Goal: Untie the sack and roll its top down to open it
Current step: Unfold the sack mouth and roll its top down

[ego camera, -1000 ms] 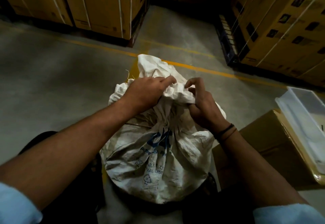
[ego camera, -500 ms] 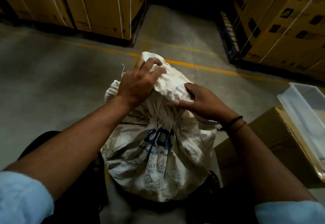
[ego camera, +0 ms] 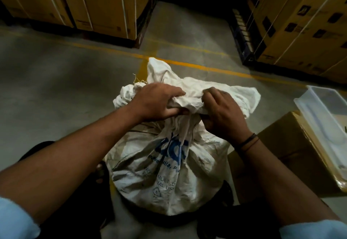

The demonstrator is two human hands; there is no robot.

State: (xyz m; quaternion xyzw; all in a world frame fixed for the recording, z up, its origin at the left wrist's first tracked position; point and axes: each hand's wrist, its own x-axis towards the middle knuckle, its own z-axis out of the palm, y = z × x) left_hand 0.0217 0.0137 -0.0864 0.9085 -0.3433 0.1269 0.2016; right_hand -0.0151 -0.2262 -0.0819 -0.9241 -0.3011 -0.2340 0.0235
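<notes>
While sitting centre-frame on the grey concrete floor, white woven plastic sack w/ blue print [ego camera: 165, 165] bulging full & looking heavy, neck pinched tight just below both hands. Gripping the crumpled white top fabric: left hand [ego camera: 155, 103] clamping a bunch from the left side, fingers curled over & thumb under; right hand [ego camera: 221, 111] closing on the twisted fold from the right, knuckles up. Both holding cloth, neither open. Not seeing any cord or knot clearly, prob hidden under the palms, so can't tell if untied yet.

Handling, as a guess: weave soft & floppy up top, slightly slick, creasing easily, no fragility; body staying put under its own weight, so no need to steady it. Best taking hold at the loose rim approx. upper centre, hands on opposite sides, then peeling outward & down in a cuff. Tan cardboard box [ego camera: 293, 156] w/ clear plastic tray [ego camera: 323, 111] sitting just beside, lower right; stacked brown cartons [ego camera: 105, 4] upper left, well apart.
</notes>
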